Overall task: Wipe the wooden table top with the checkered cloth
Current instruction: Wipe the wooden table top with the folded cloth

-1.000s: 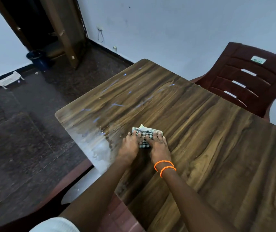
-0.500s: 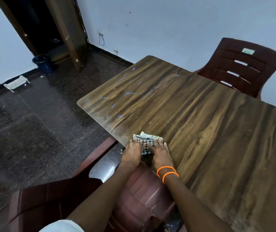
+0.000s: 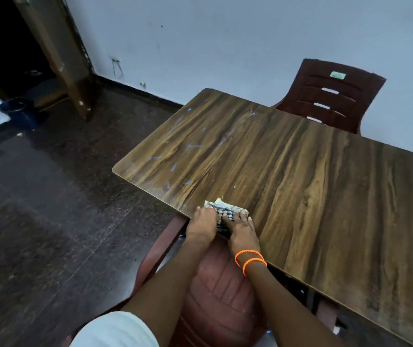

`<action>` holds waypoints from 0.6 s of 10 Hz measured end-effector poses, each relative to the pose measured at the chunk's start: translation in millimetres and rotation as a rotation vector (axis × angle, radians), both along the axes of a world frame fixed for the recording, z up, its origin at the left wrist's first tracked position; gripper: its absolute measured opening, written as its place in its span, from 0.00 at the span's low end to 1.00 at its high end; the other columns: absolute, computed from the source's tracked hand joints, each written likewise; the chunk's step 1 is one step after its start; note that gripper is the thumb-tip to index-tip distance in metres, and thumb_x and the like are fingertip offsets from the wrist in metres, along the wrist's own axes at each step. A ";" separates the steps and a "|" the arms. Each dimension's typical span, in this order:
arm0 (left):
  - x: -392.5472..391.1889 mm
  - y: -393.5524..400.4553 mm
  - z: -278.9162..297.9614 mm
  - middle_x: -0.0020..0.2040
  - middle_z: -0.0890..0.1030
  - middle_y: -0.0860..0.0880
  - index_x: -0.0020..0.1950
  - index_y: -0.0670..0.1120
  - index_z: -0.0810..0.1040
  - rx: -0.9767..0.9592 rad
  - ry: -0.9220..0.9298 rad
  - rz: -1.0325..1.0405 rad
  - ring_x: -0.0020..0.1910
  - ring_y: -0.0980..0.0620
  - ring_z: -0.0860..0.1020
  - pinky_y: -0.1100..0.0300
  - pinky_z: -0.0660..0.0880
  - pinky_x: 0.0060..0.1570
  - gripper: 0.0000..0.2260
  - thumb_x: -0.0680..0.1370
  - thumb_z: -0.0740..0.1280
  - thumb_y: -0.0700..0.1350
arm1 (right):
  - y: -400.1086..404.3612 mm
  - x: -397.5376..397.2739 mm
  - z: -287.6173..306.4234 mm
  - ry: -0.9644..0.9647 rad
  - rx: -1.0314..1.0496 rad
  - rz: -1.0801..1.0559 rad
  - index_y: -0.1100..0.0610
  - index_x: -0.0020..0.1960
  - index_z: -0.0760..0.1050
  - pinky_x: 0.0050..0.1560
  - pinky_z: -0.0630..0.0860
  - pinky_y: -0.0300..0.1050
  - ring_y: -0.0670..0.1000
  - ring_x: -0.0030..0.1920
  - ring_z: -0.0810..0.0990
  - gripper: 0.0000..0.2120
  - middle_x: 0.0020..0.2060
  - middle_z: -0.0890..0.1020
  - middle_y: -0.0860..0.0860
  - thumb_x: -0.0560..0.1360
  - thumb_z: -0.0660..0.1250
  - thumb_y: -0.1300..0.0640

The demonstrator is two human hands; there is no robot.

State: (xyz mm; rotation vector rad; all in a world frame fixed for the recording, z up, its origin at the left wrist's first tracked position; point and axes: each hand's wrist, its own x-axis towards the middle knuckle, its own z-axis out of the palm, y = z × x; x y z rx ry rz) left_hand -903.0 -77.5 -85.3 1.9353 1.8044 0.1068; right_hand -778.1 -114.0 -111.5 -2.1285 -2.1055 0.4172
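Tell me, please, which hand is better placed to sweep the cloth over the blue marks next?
Probably the left hand: it and the right hand press flat on the checkered cloth at the near edge of the table, and the blue marks lie ahead, leftward.

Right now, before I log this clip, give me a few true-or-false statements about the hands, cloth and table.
1. The left hand and right hand both press the checkered cloth flat on the table. True.
2. The orange bracelets are on the left wrist. False: the orange bracelets circle the right wrist.
3. A dark red chair stands at the table's far side. True.
4. The cloth lies mid-table. False: it sits at the near edge.
5. Several blue marks streak the table's left end. True.
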 end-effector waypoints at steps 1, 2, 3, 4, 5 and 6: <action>-47.8 25.2 -1.5 0.66 0.72 0.38 0.67 0.41 0.72 0.065 0.010 -0.081 0.68 0.40 0.70 0.47 0.68 0.66 0.14 0.83 0.57 0.42 | 14.1 -45.4 -5.4 0.006 0.004 -0.067 0.47 0.76 0.59 0.78 0.46 0.50 0.56 0.78 0.50 0.31 0.78 0.56 0.53 0.76 0.56 0.65; -91.5 47.5 3.4 0.60 0.77 0.40 0.62 0.43 0.76 0.012 -0.029 -0.112 0.63 0.41 0.75 0.50 0.71 0.64 0.13 0.83 0.58 0.47 | 27.8 -95.6 -8.3 0.023 0.032 -0.147 0.47 0.76 0.59 0.78 0.46 0.50 0.54 0.78 0.48 0.31 0.78 0.56 0.51 0.75 0.56 0.65; -121.9 57.0 2.5 0.60 0.77 0.39 0.62 0.42 0.75 0.015 -0.029 -0.197 0.62 0.40 0.75 0.51 0.71 0.63 0.14 0.83 0.58 0.48 | 21.5 -125.8 -12.0 0.053 0.029 -0.232 0.46 0.76 0.59 0.78 0.44 0.49 0.53 0.79 0.47 0.32 0.78 0.55 0.49 0.75 0.55 0.67; -127.1 47.7 -2.4 0.68 0.70 0.39 0.70 0.41 0.67 0.000 0.043 -0.336 0.68 0.40 0.69 0.52 0.66 0.67 0.16 0.84 0.54 0.44 | 4.6 -131.3 -12.2 0.043 -0.012 -0.258 0.45 0.77 0.57 0.78 0.42 0.48 0.51 0.79 0.47 0.32 0.78 0.55 0.48 0.76 0.54 0.66; -117.2 41.3 0.2 0.69 0.70 0.38 0.71 0.41 0.68 0.007 0.073 -0.465 0.69 0.39 0.69 0.50 0.67 0.67 0.17 0.82 0.55 0.42 | -3.5 -115.0 -9.3 0.030 -0.033 -0.295 0.45 0.76 0.59 0.77 0.41 0.48 0.50 0.79 0.49 0.31 0.78 0.57 0.48 0.77 0.54 0.66; -99.9 46.0 6.7 0.54 0.83 0.44 0.55 0.45 0.84 0.061 0.083 -0.582 0.56 0.47 0.81 0.59 0.77 0.55 0.18 0.68 0.74 0.51 | 2.8 -95.8 -6.9 0.026 -0.031 -0.369 0.46 0.75 0.62 0.77 0.43 0.47 0.50 0.78 0.52 0.31 0.77 0.61 0.49 0.75 0.56 0.67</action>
